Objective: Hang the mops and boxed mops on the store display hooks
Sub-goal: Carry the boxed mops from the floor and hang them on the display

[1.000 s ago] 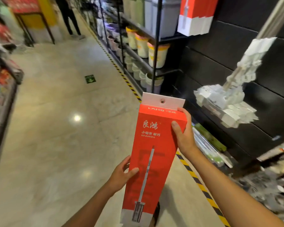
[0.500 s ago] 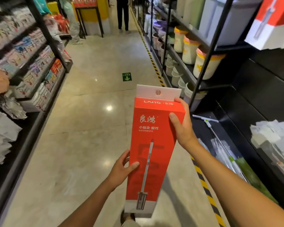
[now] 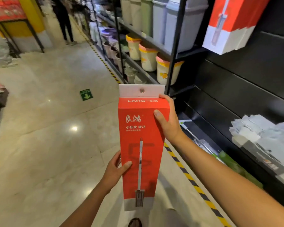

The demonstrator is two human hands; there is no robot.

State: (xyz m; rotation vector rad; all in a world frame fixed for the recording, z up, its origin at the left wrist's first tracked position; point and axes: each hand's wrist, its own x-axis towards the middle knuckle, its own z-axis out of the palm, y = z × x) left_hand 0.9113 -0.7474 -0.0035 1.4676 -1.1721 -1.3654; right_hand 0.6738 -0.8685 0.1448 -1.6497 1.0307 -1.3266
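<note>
While you stand in the aisle, your right hand (image 3: 168, 123) grips the upper right edge of the tall red cardboard mop box (image 3: 140, 145), thumb across its front, and your left hand (image 3: 116, 169) clasps its lower left edge, holding it upright between them.

My boxed mop (image 3: 141, 145) is smooth matt cardboard; floor (image 3: 47, 128) is glossy polished stone, buckets (image 3: 147, 58) shiny plastic.
</note>
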